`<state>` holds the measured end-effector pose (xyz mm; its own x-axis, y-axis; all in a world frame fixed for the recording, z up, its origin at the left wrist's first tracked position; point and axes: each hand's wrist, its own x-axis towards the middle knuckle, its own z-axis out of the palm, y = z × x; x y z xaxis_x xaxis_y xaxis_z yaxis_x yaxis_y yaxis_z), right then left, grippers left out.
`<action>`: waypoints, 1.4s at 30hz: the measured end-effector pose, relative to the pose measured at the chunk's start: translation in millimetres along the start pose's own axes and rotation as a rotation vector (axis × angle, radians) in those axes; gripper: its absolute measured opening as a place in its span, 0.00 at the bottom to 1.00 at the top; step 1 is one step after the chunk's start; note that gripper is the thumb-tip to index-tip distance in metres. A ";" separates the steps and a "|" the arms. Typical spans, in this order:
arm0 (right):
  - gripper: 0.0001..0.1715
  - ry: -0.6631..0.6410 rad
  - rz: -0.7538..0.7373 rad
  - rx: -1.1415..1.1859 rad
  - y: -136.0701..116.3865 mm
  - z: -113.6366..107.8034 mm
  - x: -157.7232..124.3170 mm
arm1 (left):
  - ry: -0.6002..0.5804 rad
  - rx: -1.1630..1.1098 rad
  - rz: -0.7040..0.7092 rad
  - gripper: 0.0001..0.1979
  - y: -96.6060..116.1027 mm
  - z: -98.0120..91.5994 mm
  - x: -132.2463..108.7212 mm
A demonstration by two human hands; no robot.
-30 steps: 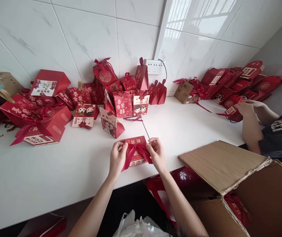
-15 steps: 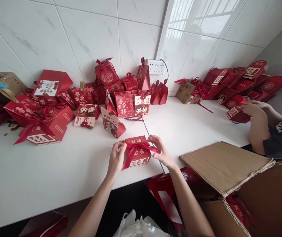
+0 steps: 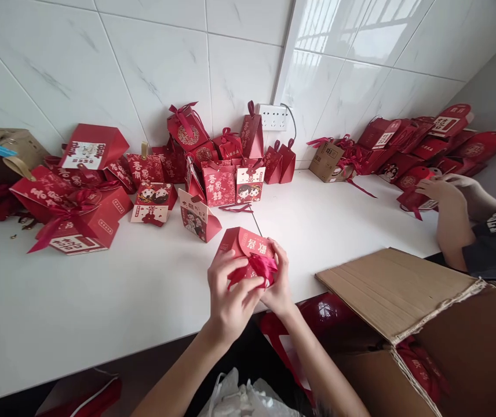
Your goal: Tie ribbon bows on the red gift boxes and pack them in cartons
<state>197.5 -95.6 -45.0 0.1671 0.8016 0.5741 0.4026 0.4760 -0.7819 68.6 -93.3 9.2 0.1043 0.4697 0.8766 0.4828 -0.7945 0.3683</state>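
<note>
Between my two hands, near the table's front edge, is a red gift box (image 3: 241,238) with a ribbon bow (image 3: 263,266) on it. The box is tilted, its top panel with light lettering facing up. My left hand (image 3: 233,289) is closed on the box's left side, its fingers reaching over the front to the bow. My right hand (image 3: 280,281) wraps round the box's right side and underside. Part of the box is hidden behind my fingers. Just behind it stands a small triangular box (image 3: 199,219) with a printed couple.
Several red gift boxes (image 3: 218,184) line the wall, with more at left (image 3: 85,223) and a heap at right (image 3: 430,145). An open carton (image 3: 398,289) stands at front right. A co-worker's hands (image 3: 441,188) hold a red box. A power strip (image 3: 273,117) is on the wall.
The gift box has been lifted and tilted between my hands. My left hand has moved right across its front to the bow; my right hand has closed round its side.
</note>
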 end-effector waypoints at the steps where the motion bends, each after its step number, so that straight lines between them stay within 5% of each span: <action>1: 0.51 0.054 -0.023 -0.046 -4.9 0.9 -3.2 | 0.028 0.015 0.062 0.03 4.4 0.4 1.4; 6: 0.48 0.143 -0.098 -0.119 -25.7 -5.3 -2.3 | 0.119 0.009 0.194 0.03 19.4 -3.5 5.6; 9: 0.47 0.131 -0.150 -0.097 -35.4 -14.9 2.3 | 0.124 -0.060 0.131 0.03 19.0 -10.7 10.8; 13: 0.48 0.133 -0.083 -0.124 -52.8 -40.3 -1.4 | 0.031 -0.282 -0.405 0.03 -4.6 -8.9 28.5; 15: 0.46 0.197 0.112 -0.023 -62.4 -60.7 -7.3 | -0.148 -0.388 -0.691 0.08 -19.4 3.9 34.6; 17: 0.39 0.257 0.391 0.195 -71.6 -85.0 -13.8 | -0.379 -0.407 -0.775 0.11 -25.6 24.1 33.0; 21: 0.35 0.277 0.799 0.596 -90.8 -132.1 -29.0 | -0.807 -0.498 -0.287 0.10 3.4 68.1 8.9; 24: 0.35 0.275 0.870 0.800 -106.1 -159.1 -47.0 | -0.893 -0.514 0.090 0.16 44.4 89.0 -14.3; 29: 0.27 0.454 0.872 1.173 -131.4 -196.9 -87.2 | -0.883 -0.485 0.432 0.24 92.9 108.9 -45.6; 33: 0.24 0.652 0.819 1.346 -147.7 -218.1 -110.1 | -0.815 -0.572 0.451 0.24 109.1 117.7 -53.9; 37: 0.27 0.680 0.829 1.360 -151.7 -219.2 -115.9 | -0.590 -0.733 0.334 0.28 127.6 108.6 -24.8; 39: 0.28 0.643 0.825 1.331 -149.7 -213.9 -115.5 | -0.470 -0.742 0.391 0.30 142.4 96.9 -2.0; 42: 0.24 0.660 0.793 1.270 -145.0 -206.8 -115.4 | -0.462 -0.645 0.522 0.31 164.8 77.2 19.4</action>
<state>305.9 -331.9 52.5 0.4271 0.8504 -0.3072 -0.8659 0.2869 -0.4097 217.3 -185.4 62.9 0.5713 -0.0083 0.8207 -0.2806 -0.9417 0.1858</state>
